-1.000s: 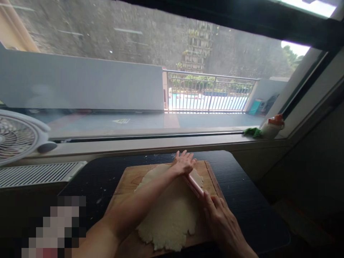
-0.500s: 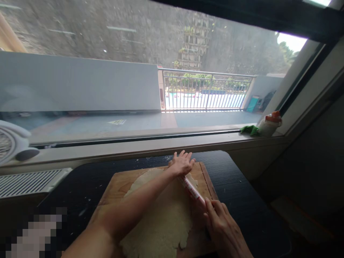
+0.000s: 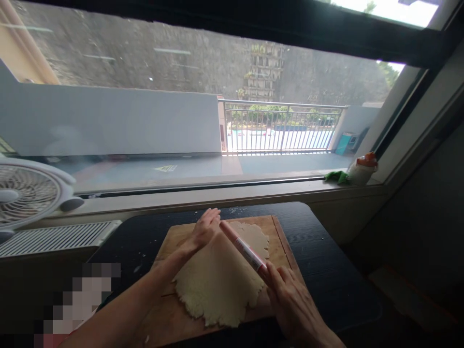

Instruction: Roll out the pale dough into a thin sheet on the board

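Note:
A wide, thin sheet of dough (image 3: 213, 285) with a ragged edge lies on a wooden board (image 3: 170, 319). My right hand (image 3: 292, 299) is wrapped round the near end of a rolling pin (image 3: 248, 252) with a printed label. The pin slants over the right part of the dough, its far end pointing away and to the left. Just left of that far end is my left hand (image 3: 206, 228), fingers stretched out, at the dough's far left edge. Whether its fingertips touch the pin or the dough I cannot tell.
The board rests on a dark table (image 3: 326, 261) with white specks. Behind it run a windowsill (image 3: 188, 197) and a large window. A white fan (image 3: 32, 193) stands at left above a slatted white unit (image 3: 61, 237). A green cloth (image 3: 336, 177) and an orange-capped container (image 3: 362, 169) sit at right.
My left hand has come off the pin's far end and shifted left. The pin's far end has swung left over the dough, still in my right hand. The view has shifted, showing more fan.

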Demonstrator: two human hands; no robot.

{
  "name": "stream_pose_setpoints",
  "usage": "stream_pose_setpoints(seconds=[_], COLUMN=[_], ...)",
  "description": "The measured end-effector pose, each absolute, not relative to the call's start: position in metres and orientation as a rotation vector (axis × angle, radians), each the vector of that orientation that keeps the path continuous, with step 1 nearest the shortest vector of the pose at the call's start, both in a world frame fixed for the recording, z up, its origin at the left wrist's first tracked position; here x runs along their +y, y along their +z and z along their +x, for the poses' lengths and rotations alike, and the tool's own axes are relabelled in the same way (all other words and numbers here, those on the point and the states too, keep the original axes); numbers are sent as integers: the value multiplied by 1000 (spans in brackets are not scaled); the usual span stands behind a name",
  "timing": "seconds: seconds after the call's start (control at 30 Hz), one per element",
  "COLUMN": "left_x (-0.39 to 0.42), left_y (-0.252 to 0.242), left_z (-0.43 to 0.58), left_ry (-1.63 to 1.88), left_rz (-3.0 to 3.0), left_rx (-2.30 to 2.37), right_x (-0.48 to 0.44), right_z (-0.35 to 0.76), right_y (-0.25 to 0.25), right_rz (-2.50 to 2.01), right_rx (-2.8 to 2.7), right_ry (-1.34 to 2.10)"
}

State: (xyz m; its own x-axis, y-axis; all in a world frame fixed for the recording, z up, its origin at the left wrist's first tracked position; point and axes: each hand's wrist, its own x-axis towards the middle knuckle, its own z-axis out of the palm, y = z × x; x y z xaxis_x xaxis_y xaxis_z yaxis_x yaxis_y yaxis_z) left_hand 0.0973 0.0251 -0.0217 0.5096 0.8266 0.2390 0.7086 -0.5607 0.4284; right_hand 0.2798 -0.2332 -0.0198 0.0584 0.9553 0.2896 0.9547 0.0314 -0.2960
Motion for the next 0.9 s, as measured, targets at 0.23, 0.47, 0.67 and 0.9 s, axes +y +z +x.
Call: stream_pose_setpoints(seconds=[0.23, 0.47, 0.67, 0.9], left_x=[-18, -33, -21, 10], left_y=[-12, -22, 0, 33], left_z=[122, 124, 134, 167], left_ry=[435, 417, 407, 182], left_rz=[2956, 2972, 2665, 2280], left_rx=[1001, 950, 1021, 1223], right_x=[-239, -236, -237, -237], right_z=[306, 306, 306, 306], right_y=[-7, -24, -28, -27], right_rz=[-2073, -2148, -2111, -2079], right_rx=[-1735, -1699, -1677, -1652], right_ry=[-5, 50, 9, 48])
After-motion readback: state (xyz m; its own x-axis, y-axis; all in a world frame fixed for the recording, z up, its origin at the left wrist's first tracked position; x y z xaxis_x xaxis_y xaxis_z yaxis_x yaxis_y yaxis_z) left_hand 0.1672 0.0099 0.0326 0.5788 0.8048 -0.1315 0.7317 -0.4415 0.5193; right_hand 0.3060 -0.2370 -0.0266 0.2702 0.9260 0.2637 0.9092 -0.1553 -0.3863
